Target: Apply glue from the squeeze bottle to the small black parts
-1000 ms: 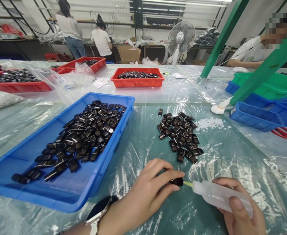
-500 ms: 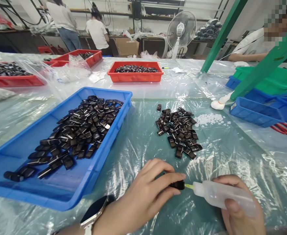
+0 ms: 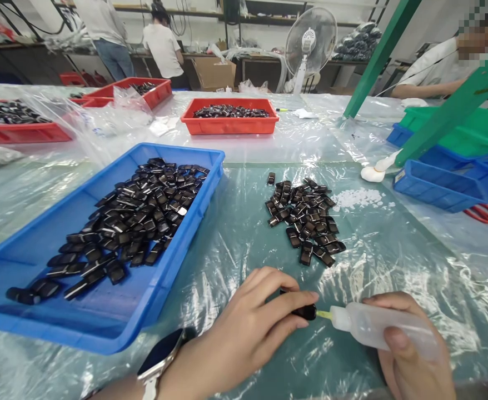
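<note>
Right now, the left-hand grip [image 3: 248,322] pinches a small glossy black piece [image 3: 307,312] just above the green, film-covered worktop [image 3: 235,233]; the right-hand grip [image 3: 429,369] wraps a translucent white plastic bottle [image 3: 369,325], its thin yellow-green nozzle [image 3: 324,315] at the piece's end.

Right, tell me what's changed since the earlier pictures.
The view has dipped slightly, so the blue tray and the pile of black pieces sit higher in frame. The bottle looks a little more level. Nothing was taken up or let go: the left hand still holds a black piece, the right hand the bottle, its yellow tip at the piece's end. Tray and pile look undisturbed.
</note>
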A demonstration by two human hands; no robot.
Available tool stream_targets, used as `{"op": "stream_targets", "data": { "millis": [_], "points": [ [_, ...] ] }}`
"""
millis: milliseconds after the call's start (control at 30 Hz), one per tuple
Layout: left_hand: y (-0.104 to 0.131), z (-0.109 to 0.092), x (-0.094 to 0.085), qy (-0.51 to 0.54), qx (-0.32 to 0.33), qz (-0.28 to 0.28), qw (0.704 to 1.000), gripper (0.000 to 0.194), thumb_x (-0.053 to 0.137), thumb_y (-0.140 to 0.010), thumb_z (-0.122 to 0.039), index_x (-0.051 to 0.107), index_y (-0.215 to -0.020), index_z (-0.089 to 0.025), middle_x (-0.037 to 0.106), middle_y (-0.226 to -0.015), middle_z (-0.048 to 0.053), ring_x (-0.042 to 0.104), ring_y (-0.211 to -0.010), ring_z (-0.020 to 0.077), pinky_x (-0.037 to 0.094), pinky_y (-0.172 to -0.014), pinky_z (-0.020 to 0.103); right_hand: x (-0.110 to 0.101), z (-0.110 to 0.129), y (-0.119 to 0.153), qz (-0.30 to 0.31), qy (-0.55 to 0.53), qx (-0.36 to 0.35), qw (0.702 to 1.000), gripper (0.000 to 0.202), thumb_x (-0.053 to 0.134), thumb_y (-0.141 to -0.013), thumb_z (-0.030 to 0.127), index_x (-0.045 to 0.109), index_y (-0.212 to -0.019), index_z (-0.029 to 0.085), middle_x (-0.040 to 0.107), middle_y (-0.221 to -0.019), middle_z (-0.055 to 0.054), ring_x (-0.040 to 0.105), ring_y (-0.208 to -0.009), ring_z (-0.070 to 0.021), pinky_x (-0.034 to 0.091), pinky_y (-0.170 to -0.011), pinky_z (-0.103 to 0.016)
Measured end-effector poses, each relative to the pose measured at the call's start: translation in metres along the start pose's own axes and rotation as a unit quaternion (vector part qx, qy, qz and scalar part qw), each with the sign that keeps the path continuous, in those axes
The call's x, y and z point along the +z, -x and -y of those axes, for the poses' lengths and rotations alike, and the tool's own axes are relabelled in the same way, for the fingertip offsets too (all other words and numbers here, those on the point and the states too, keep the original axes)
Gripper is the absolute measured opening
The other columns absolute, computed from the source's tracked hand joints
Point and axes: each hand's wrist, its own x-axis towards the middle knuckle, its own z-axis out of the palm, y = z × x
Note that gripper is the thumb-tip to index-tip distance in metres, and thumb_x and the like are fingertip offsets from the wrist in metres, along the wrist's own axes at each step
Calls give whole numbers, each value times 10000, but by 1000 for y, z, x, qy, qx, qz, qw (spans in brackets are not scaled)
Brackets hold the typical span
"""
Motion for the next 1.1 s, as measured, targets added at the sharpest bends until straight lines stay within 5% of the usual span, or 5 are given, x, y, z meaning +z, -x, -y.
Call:
{"op": "stream_targets", "data": {
  "millis": [733,1100],
  "points": [
    [0,-2,4,54,-58,-14,997,263,551,-1009,-234,593,-1268,-254,587,-1151,44,571,-1071,193,499,-897,303,2,5,4,-28,36,34,998,411,773,-687,624,673,-843,257,586,-794,-79,577,-628,-230,457,-477,-314],
    [3,-1,7,136,-141,-5,981,332,570,-1002,-261,580,-1312,-378,686,-1165,-10,671,-977,178,550,-794,285,8,8,5,-28,49,-9,998,402,755,-714,615,647,-874,263,559,-792,-57,558,-641,-218,446,-492,-293]
  ]
}}
